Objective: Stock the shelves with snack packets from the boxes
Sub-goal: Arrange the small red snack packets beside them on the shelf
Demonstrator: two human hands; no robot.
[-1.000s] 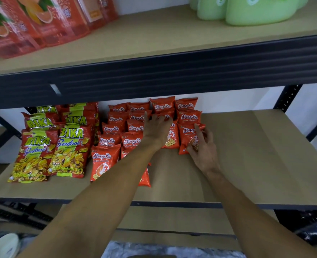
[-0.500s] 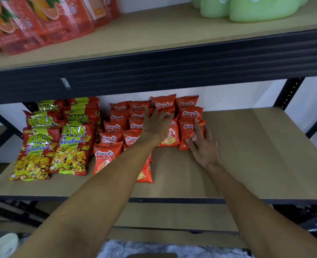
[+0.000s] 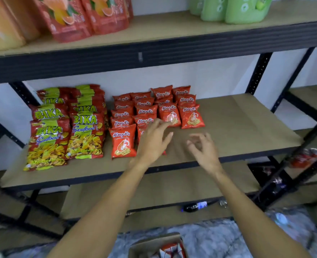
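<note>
Packets fill the left half of the middle shelf (image 3: 237,127), and the small orange-red packets (image 3: 191,116) stand in four overlapping columns running from the back wall toward the front edge. Five show in the leftmost column, at least five in the next, and three in each of the two right-hand columns, so at least sixteen in all. The front of the second column is hidden behind the left grip (image 3: 154,140). To their left, larger red-and-green Bika Seafood packets (image 3: 87,135) lie in two overlapping columns. At least three show in each, though the ones behind are too covered to count exactly. On the upper shelf (image 3: 172,28) stand several orange-red pouches (image 3: 105,15) at the left and about three green pouches (image 3: 243,10) at the right. One dark bottle (image 3: 194,206) lies on the lower shelf. One open cardboard box (image 3: 144,243) sits at the bottom edge with red packets inside. The left grip, a bare hand, reaches forward palm down with its fingers spread and nearly straight, open and holding nothing. Its fingertips lie at the foot of the third column's front packet, and whether they touch it cannot be told. The right grip (image 3: 203,148) hovers over bare shelf board just right of the left one, its fingers loosely curled around nothing, apart from the packets.
</note>
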